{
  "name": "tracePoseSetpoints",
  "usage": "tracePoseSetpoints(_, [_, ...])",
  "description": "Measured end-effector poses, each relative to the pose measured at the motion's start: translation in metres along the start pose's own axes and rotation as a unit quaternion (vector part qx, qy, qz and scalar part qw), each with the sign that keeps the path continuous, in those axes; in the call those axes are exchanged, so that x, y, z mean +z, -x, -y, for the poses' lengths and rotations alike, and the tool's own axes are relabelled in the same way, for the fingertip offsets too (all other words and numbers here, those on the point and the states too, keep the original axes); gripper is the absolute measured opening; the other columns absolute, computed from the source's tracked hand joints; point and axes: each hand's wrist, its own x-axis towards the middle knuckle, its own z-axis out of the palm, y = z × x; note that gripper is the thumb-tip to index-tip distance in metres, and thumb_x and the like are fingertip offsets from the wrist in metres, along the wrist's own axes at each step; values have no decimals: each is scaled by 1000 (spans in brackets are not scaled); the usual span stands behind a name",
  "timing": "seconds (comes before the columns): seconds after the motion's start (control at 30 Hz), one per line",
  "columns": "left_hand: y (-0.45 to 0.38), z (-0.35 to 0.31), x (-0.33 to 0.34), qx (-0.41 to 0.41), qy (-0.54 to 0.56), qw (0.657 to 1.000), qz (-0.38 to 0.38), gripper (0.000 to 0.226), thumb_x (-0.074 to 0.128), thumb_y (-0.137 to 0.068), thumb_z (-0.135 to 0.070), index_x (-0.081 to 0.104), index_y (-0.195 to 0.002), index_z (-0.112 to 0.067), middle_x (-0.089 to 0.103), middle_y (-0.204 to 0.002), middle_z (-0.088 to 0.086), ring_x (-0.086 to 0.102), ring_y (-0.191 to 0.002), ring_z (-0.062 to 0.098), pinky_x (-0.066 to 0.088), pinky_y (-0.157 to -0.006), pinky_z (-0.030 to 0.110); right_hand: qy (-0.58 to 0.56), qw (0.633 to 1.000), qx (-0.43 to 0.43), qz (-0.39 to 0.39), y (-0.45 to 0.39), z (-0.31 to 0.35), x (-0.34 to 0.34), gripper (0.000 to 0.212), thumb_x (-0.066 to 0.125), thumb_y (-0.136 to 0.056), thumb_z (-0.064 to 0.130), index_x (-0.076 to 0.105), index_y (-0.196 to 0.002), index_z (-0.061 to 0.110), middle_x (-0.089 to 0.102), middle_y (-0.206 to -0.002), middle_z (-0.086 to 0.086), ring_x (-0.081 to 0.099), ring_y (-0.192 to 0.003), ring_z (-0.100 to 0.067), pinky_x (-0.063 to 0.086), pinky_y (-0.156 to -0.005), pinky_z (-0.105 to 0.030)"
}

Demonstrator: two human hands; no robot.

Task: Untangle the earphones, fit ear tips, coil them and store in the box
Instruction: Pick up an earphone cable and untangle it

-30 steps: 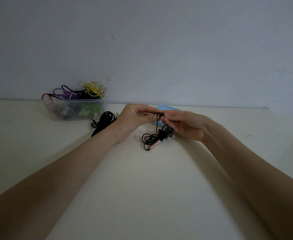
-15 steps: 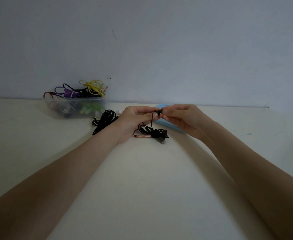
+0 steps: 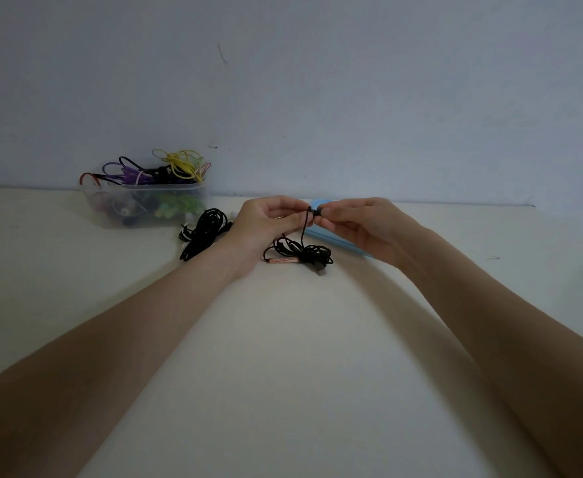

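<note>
2 bare arms reach out over the table (image 3: 283, 374) from the near edge. They meet above its middle.

Just past the wrists lies the black earphone wire (image 3: 303, 253) in a messy tangle on the table. A small plug end sticks out on the near side of the tangle. A thin pink part pokes out on its left side. 1 strand goes up from the tangle to the hands.

Above the tangle, the left hand (image 3: 265, 225) and the right hand (image 3: 362, 225) come together, fingertip to fingertip. Both hands pinch the small black earbud (image 3: 312, 211) at the top of that strand. The left thumb and fingers are curled in on it from the left. The right thumb and fingers are curled in on it from the right. The bud is too small to tell if it has a tip on it.

Behind the right hand is a light blue thing (image 3: 331, 236), partly hidden. I cannot tell what it is.

Left of the tangle, beside the left wrist, sits another bundle of black wire (image 3: 203, 232). A few tiny white bits lie near it.

Farther left of the tangle, against the wall (image 3: 317, 98), stands a clear plastic box (image 3: 145, 205). It is full of wires in yellow, purple, red, black and green. Some loops stick up over its rim.
</note>
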Motion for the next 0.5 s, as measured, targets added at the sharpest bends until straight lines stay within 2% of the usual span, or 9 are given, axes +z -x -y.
tracePoseSetpoints(0.2, [0, -6, -4, 18, -22, 999, 30, 15, 69, -77, -1, 67, -83, -15, 72, -75, -7, 67, -76, 4, 50, -76, 12, -32, 997, 64, 31, -1, 5, 0, 13, 48, -88, -9, 61, -91, -7, 66, -88, -13, 70, -66, -11, 55, -66, -14])
tracePoseSetpoints(0.37, [1, -9, -6, 0, 16, 998, 67, 13, 65, -76, 1, 66, -85, -9, 71, -76, -1, 66, -75, 7, 51, -85, 19, -38, 992, 108, 57, 4, 8, -1, 16, 46, -91, -5, 61, -90, -4, 71, -75, -7, 69, -65, -8, 54, -62, -12])
tracePoseSetpoints(0.5, [2, -9, -5, -29, 71, 994, 79, 10, 61, -79, 3, 64, -83, -5, 71, -76, -1, 67, -73, 8, 53, -75, 15, -36, 991, 114, 67, 7, 10, -1, 17, 44, -92, -6, 61, -89, -4, 71, -72, -7, 69, -64, -7, 54, -61, -11])
